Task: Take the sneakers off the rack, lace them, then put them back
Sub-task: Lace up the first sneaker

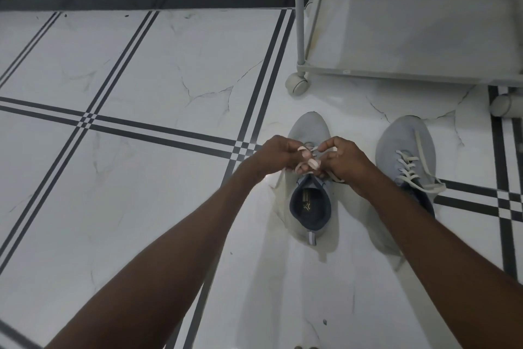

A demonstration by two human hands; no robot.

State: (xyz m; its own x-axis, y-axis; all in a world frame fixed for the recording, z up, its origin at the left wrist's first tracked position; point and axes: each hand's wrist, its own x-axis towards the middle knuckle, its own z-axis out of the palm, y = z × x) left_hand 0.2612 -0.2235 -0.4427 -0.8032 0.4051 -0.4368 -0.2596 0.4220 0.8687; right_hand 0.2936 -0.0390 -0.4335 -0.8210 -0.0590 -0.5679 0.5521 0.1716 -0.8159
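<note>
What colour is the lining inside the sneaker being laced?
Dark navy blue lining, clearest in the head view.

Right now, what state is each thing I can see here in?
Left sneaker: on the floor, toe toward the rack, lace being worked.
Right sneaker: on the floor, laced, ends loose and untied.
Lace: pinched between both hands.
Left hand: closed on the lace.
Right hand: closed on the lace.
Rack: on wheels, the shelf in view bare.

Bare forearms (no sleeves), two unadorned hands
</note>
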